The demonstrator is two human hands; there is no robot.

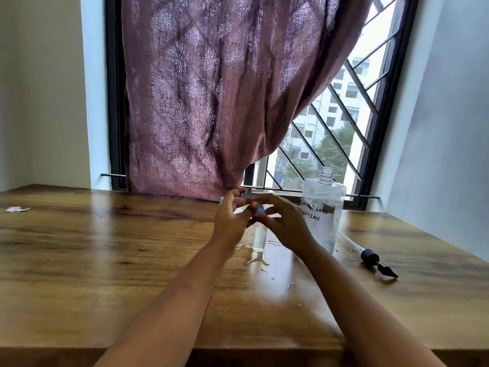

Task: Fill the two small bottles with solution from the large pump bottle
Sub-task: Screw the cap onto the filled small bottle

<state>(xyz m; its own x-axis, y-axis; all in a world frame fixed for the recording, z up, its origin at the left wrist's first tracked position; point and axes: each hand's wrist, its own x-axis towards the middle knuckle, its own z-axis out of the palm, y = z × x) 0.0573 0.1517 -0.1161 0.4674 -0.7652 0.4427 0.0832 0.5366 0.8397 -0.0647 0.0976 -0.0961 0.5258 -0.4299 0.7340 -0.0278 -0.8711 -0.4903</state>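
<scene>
Spanning the lower frame, the bench (105,234) carried the uncapped large bottle (323,207) right of centre, its pump (370,256) lying lower right. At centre, the fingers of the right hand (288,226) pinched the blue cap (260,209) atop a small bottle (259,238) standing in a puddle (258,260). The fingers of the left hand (230,221) curled alongside, their hold too blurred to tell.

Both forearms reach toward 12 o'clock; left hand (229,219) meets right hand (287,224), whose curled fingers pinch a cap (260,209).
</scene>
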